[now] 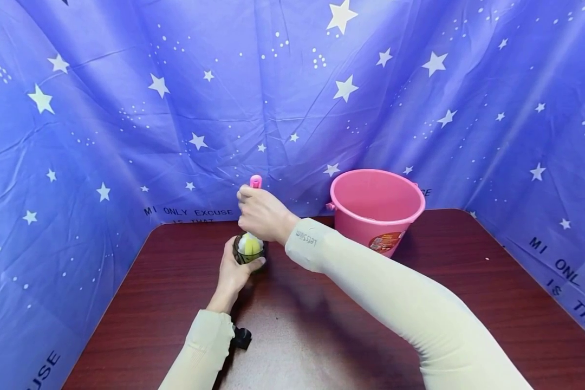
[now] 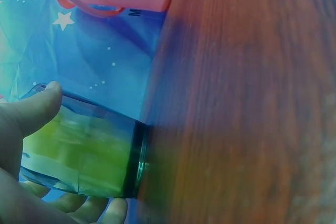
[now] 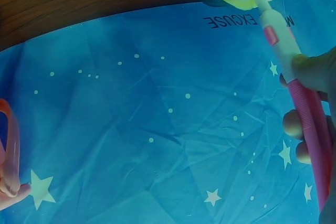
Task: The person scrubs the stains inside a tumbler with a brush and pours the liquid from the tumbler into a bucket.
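Starry blue curtain [image 1: 253,86], reddish-brown table [image 1: 331,325]

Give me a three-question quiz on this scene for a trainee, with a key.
1. Multiple choice: what does the left grip hold?
A. a plate
B. a tinted cup
C. a towel

2. True or false: in the head view, the pink bucket stands upright to the right of the cup.

3. Fill in: the right grip holds a sponge brush by its pink-and-white ____, with the yellow-and-white head in the cup.

Key: 1. B; 2. True; 3. handle.
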Demonstrator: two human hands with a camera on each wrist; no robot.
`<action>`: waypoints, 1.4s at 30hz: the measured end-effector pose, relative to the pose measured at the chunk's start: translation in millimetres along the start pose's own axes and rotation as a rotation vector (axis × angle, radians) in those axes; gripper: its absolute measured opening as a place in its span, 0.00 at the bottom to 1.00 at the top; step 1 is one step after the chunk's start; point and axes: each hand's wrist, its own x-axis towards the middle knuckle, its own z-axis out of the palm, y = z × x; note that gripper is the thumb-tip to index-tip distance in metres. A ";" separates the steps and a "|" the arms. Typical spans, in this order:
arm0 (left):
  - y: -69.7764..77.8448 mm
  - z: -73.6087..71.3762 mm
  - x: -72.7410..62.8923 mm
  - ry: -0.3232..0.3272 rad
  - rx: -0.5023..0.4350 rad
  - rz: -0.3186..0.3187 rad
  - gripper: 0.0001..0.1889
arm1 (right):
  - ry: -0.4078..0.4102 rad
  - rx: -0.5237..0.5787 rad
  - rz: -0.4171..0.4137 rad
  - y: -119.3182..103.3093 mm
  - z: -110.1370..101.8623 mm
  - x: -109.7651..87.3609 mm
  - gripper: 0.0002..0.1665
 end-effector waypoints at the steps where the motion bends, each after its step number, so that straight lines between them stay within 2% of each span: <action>1: 0.4 -0.2 -0.1 -0.002 0.001 -0.001 0.44 | -0.006 -0.003 0.003 -0.3 0.1 0.4 0.16; 6: 2.5 -0.8 -0.6 -0.008 -0.002 -0.013 0.44 | -0.052 0.011 0.024 0.5 1.7 1.0 0.16; 23: 3.0 0.9 -0.6 -0.005 -0.009 -0.005 0.43 | -0.114 0.123 0.064 7.0 3.8 -6.6 0.12; 31: 3.1 1.6 -1.1 -0.001 -0.008 -0.004 0.43 | -0.110 0.160 0.050 9.4 3.4 -9.2 0.12; 42: 2.3 0.7 -0.4 -0.006 0.021 -0.010 0.44 | -0.049 0.147 0.033 9.0 2.2 -7.8 0.10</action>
